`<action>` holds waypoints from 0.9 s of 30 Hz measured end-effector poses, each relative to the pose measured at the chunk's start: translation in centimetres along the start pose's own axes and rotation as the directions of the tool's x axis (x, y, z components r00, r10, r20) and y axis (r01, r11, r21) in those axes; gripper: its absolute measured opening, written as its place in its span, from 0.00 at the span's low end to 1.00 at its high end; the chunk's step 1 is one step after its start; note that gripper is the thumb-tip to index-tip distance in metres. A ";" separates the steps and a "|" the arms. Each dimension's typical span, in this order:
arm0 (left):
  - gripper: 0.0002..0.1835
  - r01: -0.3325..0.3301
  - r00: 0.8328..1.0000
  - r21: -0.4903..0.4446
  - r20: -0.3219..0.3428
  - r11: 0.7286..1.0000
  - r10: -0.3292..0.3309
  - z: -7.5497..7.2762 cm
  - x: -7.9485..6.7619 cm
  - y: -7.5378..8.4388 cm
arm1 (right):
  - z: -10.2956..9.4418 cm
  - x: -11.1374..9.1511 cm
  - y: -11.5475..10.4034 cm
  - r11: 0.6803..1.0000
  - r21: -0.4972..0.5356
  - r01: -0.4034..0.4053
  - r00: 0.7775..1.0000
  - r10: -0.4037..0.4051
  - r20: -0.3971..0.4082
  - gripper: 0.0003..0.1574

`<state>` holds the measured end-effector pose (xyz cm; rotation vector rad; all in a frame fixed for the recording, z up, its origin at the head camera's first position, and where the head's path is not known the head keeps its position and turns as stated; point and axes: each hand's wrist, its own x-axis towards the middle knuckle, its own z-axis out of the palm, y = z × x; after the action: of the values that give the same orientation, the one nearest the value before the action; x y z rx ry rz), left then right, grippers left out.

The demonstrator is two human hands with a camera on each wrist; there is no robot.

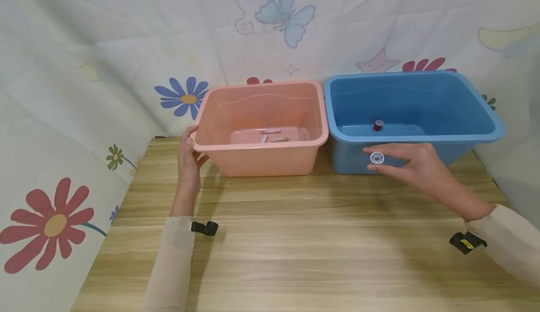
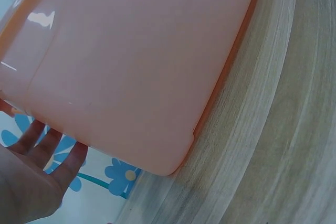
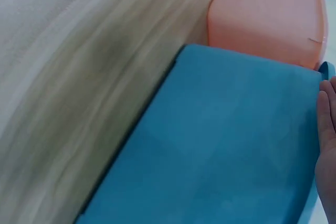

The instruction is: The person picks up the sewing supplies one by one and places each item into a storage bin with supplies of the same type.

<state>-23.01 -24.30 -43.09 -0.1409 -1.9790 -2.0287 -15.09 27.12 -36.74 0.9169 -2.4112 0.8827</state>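
Note:
In the head view, my left hand (image 1: 188,164) grips the left rim of a pink plastic bin (image 1: 270,160). In the left wrist view, fingers (image 2: 68,163) lie against the bin's outer side. My right hand (image 1: 415,164) pinches a small spool (image 1: 377,158) between thumb and fingers, its round white end facing the head camera. It is held in front of the near wall of a blue plastic bin (image 1: 350,155). Inside the blue bin lies a red spool (image 1: 378,125) with a pale end. Several small clothespins (image 1: 270,131) lie on the pink bin's floor.
Both bins stand side by side at the back of a wood-grain table (image 1: 320,246). Behind them hangs a white cloth (image 1: 126,31) printed with flowers and a butterfly. Black wrist cameras (image 1: 205,228) sit at both sleeves.

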 end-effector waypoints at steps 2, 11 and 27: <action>0.25 0.000 1.000 0.002 0.000 1.000 0.000 0.0 0.0 0.0 | -0.4 0.2 -0.1 1.000 -0.007 0.013 1.000 -0.013 -0.004 0.34; 0.25 -0.005 1.000 -0.001 0.000 1.000 0.005 -0.1 0.1 -0.2 | -2.2 1.2 -0.8 0.999 -0.040 -0.025 1.000 0.025 -0.007 0.35; 0.25 -0.009 1.000 -0.012 0.000 1.000 0.009 -0.1 0.1 -0.2 | -4.7 3.6 -1.5 0.996 -0.089 -0.005 1.000 0.004 -0.013 0.40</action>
<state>-23.12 -24.40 -43.26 -0.1513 -1.9633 -2.0351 -15.83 27.88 -30.68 0.8702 -2.4222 0.7737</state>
